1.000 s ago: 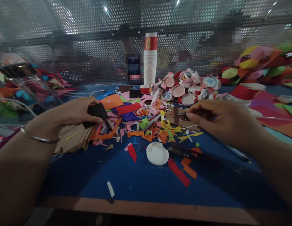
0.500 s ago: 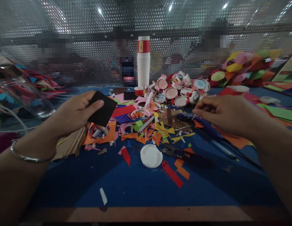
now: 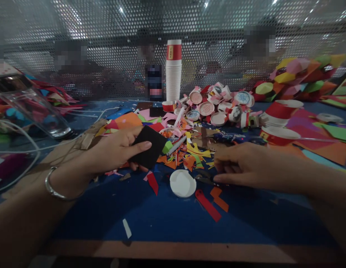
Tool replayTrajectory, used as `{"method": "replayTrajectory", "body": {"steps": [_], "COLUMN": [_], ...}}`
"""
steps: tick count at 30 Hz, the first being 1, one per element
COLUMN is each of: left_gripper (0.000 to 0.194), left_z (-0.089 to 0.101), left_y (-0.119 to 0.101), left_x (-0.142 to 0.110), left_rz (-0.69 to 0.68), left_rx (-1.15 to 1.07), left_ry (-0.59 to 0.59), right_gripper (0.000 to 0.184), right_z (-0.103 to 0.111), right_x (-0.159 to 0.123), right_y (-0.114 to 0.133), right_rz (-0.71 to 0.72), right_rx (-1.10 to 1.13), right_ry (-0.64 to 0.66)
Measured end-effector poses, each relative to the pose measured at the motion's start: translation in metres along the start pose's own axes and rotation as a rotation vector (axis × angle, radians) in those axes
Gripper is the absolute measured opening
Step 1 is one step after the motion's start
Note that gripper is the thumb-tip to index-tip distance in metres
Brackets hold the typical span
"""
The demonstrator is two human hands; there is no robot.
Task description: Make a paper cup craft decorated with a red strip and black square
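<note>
My left hand (image 3: pixel 121 149) pinches a square of black card (image 3: pixel 149 147) between thumb and fingers, above the paper scraps. My right hand (image 3: pixel 245 163) is low over dark scissors (image 3: pixel 204 178), its fingers curled and its thumb apart from them. The thumb tip is beside the scissors, whose handles are hidden under the hand; I cannot tell whether it touches them. Between the hands lies a shallow white paper cup base (image 3: pixel 183 183). A red strip (image 3: pixel 208 206) and an orange scrap (image 3: pixel 219 200) lie to its right.
Colourful paper scraps (image 3: pixel 195 150) cover the middle. Behind them stand a tall stack of paper cups (image 3: pixel 173 80) and a pile of cut cup pieces (image 3: pixel 206 108). Red-white cups (image 3: pixel 281 113) stand at right. A clear glass (image 3: pixel 47 111) and white cable (image 3: pixel 35 149) are at left.
My left hand has moved right and down with the black card. My right hand has come down and left to the scissors, uncovering the red-white cups behind it.
</note>
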State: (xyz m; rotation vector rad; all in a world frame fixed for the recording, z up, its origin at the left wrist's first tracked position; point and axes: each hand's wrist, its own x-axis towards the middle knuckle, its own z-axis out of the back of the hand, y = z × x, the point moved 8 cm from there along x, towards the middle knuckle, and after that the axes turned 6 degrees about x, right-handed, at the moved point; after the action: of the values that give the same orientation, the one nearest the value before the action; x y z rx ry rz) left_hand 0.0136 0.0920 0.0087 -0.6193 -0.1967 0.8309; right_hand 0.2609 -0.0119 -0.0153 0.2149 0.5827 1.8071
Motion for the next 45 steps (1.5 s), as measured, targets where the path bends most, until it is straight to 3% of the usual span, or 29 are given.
{"method": "replayTrajectory", "body": {"steps": [3, 6, 10, 18, 26, 32, 37, 40, 45], "left_gripper": [0.038, 0.046, 0.045, 0.048, 0.034, 0.036, 0.026, 0.026, 0.026], "left_z": [-0.011, -0.016, -0.019, -0.014, -0.027, -0.033, -0.028, -0.029, -0.032], "left_y": [0.003, -0.003, -0.006, -0.009, -0.029, -0.039, -0.036, -0.036, -0.039], "left_x": [0.0, 0.0, -0.001, -0.002, -0.006, -0.01, -0.013, -0.014, -0.015], "left_rz": [0.061, 0.048, 0.054, 0.03, 0.01, 0.03, 0.051, 0.059, 0.086], "left_rx": [-0.13, -0.245, -0.304, -0.291, -0.389, -0.498, -0.548, -0.586, -0.601], "left_ry": [0.106, 0.126, 0.121, 0.052, 0.029, 0.001, -0.066, -0.072, -0.067], "right_gripper": [0.03, 0.027, 0.013, 0.014, 0.016, 0.011, 0.011, 0.018, 0.043], "right_z": [-0.005, -0.008, -0.01, 0.0, 0.021, 0.002, -0.003, -0.006, -0.008], "right_x": [0.001, 0.002, 0.002, 0.001, 0.004, 0.012, 0.016, 0.017, 0.02], "right_y": [0.007, 0.012, 0.009, 0.015, 0.026, 0.028, 0.028, 0.025, 0.023], "right_rz": [0.04, 0.086, 0.054, 0.048, 0.125, 0.045, -0.023, -0.065, 0.005], "right_rx": [-0.011, -0.004, 0.009, 0.122, 0.404, 0.827, 0.969, 0.981, 0.854], "right_ry": [0.005, 0.01, -0.002, -0.069, -0.32, -0.202, -0.208, -0.229, -0.303]}}
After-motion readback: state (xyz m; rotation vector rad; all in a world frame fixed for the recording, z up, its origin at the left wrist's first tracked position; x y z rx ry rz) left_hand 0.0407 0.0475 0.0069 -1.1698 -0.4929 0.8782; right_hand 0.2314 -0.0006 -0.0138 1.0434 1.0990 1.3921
